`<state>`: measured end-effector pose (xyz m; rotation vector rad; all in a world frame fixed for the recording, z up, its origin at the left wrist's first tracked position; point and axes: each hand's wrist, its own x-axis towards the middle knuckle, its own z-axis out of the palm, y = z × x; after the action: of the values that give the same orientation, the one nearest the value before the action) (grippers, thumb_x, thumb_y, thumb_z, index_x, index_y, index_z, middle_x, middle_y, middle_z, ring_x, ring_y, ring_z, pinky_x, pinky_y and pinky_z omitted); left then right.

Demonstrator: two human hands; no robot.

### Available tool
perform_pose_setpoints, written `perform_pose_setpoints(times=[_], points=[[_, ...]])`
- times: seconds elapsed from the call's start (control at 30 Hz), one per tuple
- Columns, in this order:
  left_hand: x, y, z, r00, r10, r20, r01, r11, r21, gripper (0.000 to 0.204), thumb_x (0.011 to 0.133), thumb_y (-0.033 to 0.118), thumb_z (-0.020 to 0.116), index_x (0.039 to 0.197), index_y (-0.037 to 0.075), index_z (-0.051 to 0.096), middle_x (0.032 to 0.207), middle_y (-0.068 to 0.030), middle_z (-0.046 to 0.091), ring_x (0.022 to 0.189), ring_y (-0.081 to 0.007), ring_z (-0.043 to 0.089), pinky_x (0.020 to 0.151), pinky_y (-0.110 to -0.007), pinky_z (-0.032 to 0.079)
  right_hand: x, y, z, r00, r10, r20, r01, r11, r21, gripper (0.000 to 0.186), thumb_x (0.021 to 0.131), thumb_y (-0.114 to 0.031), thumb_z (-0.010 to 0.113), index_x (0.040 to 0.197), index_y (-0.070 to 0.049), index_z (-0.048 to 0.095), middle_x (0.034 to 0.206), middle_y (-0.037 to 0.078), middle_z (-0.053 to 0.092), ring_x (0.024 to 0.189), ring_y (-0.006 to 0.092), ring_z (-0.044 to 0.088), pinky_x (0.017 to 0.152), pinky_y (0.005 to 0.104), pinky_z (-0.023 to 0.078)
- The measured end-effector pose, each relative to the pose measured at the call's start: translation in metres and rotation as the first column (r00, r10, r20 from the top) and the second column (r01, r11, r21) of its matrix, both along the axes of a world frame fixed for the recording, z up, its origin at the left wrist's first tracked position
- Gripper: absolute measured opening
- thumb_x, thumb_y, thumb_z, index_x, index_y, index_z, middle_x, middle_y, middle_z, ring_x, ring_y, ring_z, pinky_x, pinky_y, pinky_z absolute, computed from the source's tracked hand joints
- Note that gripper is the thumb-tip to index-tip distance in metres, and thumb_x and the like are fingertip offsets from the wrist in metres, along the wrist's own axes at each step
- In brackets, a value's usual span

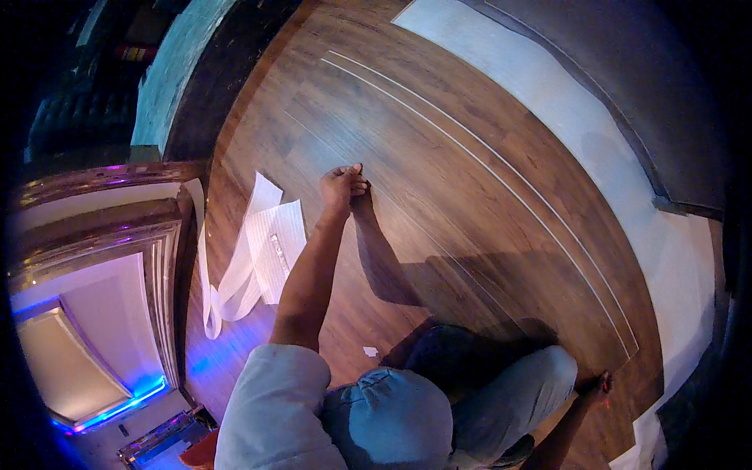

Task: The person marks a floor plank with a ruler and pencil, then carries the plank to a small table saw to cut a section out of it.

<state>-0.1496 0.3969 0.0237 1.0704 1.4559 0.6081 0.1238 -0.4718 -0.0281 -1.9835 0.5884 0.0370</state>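
My left arm reaches forward over the wood-look floor [439, 227]. My left hand [343, 188] is closed, thumb and fingers pressed together just above the boards. Whatever it pinches is too small to make out. At the lower right, beside my bent knee, my right hand [605, 382] is dim and appears closed close to the floor. Its fingers are near the near ends of two long, thin white strips [501, 168], which run side by side in a curve across the boards. A loose heap of white ribbed sheet material [270, 243] lies left of my left arm.
A small white scrap [370, 352] lies near my knees [540, 384]. White sheeting [540, 86] borders the floor on the right, beside a dark grey piece [627, 78]. Framed panelling [157, 274] with blue light stands at left. Dark objects fill the upper left.
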Motion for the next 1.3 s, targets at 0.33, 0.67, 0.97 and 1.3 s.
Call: perform_pose_setpoints(times=[0.33,0.67,0.97,1.3], points=[[0.001,0.015,-0.008,0.999,-0.046,0.024,0.046,0.999,0.005,0.016,0.085,0.016,0.071,0.081,0.003,0.062,0.068,-0.0076,0.065,0.050,-0.0154,0.061,0.041,-0.026,0.049,-0.013,0.007,-0.009,0.996,-0.075,0.040,0.074,0.997,0.022,0.036,0.087,-0.015,0.069,0.120,-0.001,0.060,0.087,0.003,0.062,0.075,0.0127,0.054,0.069,0.0266,0.047],[-0.028,0.019,-0.021,0.989,-0.123,-0.079,0.118,0.991,-0.065,0.019,0.089,0.023,0.066,0.088,0.004,0.064,0.078,-0.0057,0.065,0.064,-0.0134,0.062,0.055,-0.023,0.051,0.000,0.055,0.031,0.996,-0.057,0.068,0.059,0.998,-0.027,0.038,0.082,-0.020,0.075,0.113,-0.002,0.060,0.092,0.001,0.062,0.084,0.0136,0.057,0.079,0.0276,0.047],[-0.044,0.047,-0.040,0.983,-0.174,-0.059,0.167,0.980,-0.111,0.024,0.087,0.022,0.071,0.099,0.003,0.067,0.085,-0.0069,0.067,0.072,-0.0152,0.065,0.061,-0.025,0.053,-0.006,0.071,0.048,0.997,-0.073,0.006,0.073,0.994,0.082,0.040,0.083,-0.021,0.075,0.115,-0.002,0.060,0.102,0.004,0.065,0.092,0.0132,0.059,0.084,0.0265,0.047],[-0.049,0.054,-0.043,0.974,-0.226,0.032,0.228,0.965,-0.130,0.023,0.091,0.019,0.066,0.103,0.000,0.063,0.085,-0.0083,0.065,0.067,-0.0153,0.061,0.060,-0.025,0.051,-0.005,0.078,0.052,0.994,-0.113,-0.011,0.113,0.993,0.036,0.036,0.084,-0.020,0.074,0.112,-0.002,0.060,0.099,0.003,0.063,0.093,0.0127,0.058,0.083,0.0258,0.046]])
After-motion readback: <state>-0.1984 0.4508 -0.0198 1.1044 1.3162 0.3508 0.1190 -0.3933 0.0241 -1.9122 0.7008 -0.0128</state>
